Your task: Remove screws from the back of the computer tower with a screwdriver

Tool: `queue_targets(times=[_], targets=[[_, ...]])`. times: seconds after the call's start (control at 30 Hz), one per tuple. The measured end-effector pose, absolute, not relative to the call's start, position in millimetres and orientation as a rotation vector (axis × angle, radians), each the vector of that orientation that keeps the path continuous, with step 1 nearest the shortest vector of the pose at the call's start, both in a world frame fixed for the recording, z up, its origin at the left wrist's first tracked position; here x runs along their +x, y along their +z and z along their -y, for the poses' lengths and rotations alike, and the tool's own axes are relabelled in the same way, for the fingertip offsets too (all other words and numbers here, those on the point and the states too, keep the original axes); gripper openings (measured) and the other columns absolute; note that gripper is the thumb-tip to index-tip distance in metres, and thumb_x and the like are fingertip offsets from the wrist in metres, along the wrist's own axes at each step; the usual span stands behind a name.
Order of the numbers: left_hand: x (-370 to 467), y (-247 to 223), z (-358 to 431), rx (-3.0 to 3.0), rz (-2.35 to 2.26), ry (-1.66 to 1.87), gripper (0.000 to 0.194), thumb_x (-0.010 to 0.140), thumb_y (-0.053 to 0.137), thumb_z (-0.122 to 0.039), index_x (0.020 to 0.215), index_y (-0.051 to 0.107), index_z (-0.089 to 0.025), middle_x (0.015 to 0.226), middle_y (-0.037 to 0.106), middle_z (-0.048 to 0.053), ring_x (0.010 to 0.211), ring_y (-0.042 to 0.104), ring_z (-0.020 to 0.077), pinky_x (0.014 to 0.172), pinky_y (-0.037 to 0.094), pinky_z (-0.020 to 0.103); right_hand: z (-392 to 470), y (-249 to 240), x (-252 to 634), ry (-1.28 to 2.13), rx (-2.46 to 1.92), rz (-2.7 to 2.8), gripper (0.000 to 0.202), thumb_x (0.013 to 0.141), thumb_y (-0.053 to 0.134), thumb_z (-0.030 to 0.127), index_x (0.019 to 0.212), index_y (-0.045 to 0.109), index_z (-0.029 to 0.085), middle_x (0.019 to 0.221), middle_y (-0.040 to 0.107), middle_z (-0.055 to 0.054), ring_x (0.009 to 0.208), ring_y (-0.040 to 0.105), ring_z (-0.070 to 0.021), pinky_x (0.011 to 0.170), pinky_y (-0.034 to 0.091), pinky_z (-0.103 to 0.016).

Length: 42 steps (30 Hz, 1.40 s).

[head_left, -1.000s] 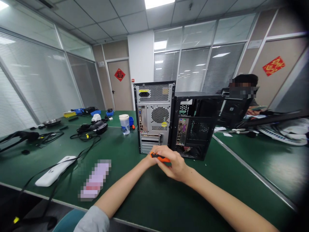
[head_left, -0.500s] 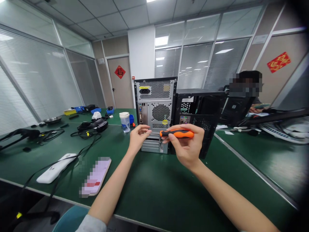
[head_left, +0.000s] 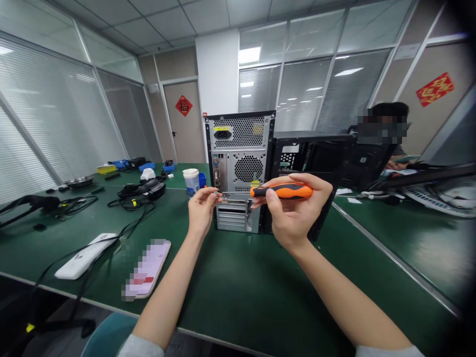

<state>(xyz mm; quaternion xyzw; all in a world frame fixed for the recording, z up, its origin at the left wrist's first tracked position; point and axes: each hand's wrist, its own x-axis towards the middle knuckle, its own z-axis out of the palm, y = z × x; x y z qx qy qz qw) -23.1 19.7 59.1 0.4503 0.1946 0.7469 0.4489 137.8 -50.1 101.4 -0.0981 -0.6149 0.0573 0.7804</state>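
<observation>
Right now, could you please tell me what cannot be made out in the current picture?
- Head view: what, if anything, the left hand pinches; too small at the fingertips.
- Head view: the black computer case's lower rear panel; largely hidden behind the right hand and screwdriver.
- Head view: part of the phone's screen; blurred into blocks.
- Head view: the teal seat; cut off by the bottom edge.

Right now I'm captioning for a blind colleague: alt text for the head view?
A right hand grips an orange screwdriver pointing toward the left hand, before a silver-backed computer. A black computer stands beside it on a green table.
</observation>
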Motion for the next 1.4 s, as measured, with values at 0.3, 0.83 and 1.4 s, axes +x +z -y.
queue_targets(times=[0.3, 0.83, 1.4], targets=[[-23, 59, -17, 1.089, -0.455, 1.845, 0.042, 0.047, 0.09, -0.043, 0.072, 0.071, -0.014, 0.067, 0.068, -0.001, 0.062, 0.067, 0.0072, 0.058, 0.056, 0.015, 48, 92, 136, 0.116, -0.19, 1.35, 0.041, 0.084, 0.06, 0.009, 0.115, 0.046, 0.032, 0.094, 0.065, 0.002, 0.06, 0.067, -0.0121, 0.047, 0.06, -0.026], [-25, 55, -16, 1.139, -0.491, 1.832, 0.041, 0.05, 0.088, -0.045, 0.071, 0.071, -0.014, 0.066, 0.068, 0.001, 0.062, 0.067, 0.0085, 0.058, 0.057, 0.017, 49, 82, 134, 0.063, -0.248, 1.395, 0.046, 0.082, 0.06, 0.004, 0.116, 0.04, 0.027, 0.1, 0.062, 0.001, 0.071, 0.07, -0.0095, 0.053, 0.062, -0.021], [-37, 43, -26, 1.275, -0.627, 1.78, 0.04, 0.056, 0.085, -0.045, 0.077, 0.072, -0.014, 0.071, 0.07, 0.002, 0.066, 0.068, 0.0116, 0.066, 0.06, 0.025, 45, 59, 128, 0.093, -0.302, 1.401, 0.047, 0.082, 0.061, 0.005, 0.117, 0.039, 0.028, 0.104, 0.061, 0.0, 0.075, 0.071, -0.0108, 0.054, 0.064, -0.022]])
